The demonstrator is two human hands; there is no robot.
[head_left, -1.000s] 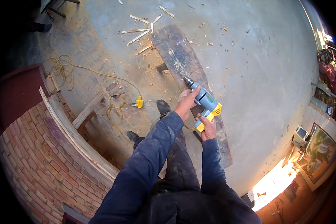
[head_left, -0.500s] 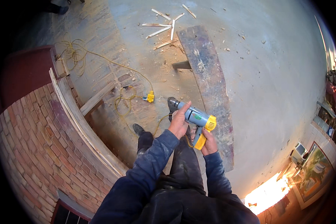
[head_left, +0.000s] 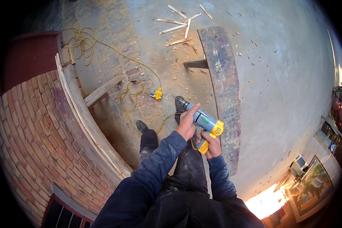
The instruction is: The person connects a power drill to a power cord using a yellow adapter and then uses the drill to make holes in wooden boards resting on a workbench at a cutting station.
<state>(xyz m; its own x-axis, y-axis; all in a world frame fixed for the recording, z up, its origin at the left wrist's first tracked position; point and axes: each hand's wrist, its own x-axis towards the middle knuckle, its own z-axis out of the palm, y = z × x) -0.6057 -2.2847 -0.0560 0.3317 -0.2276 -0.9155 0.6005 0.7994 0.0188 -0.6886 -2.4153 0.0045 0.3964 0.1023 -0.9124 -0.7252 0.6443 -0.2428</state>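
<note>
A grey-blue and yellow power drill (head_left: 206, 119) is held in front of my body, its dark chuck pointing up and to the left. My left hand (head_left: 187, 124) is closed around the front of the drill body, behind the chuck. Lower on the right, my right hand (head_left: 211, 144) grips the handle, and its fingers wrap near the trigger. A yellow cord (head_left: 164, 122) runs from the handle side toward the floor at the left. Beyond the drill tip, a yellow socket block (head_left: 158, 93) lies on the floor with a plug beside it.
A worn plank bench (head_left: 225, 83) stands right of the drill. Thin wood strips (head_left: 174, 29) and chips lie on the floor ahead. Coiled yellow cable (head_left: 84, 42) rests at far left. A wooden beam (head_left: 88, 121) edges the brick surface (head_left: 38, 140) on my left.
The view has shifted slightly, so the floor, bench and bricks sit differently in the picture. Both hands keep their hold on the drill, which appears a little farther right.
</note>
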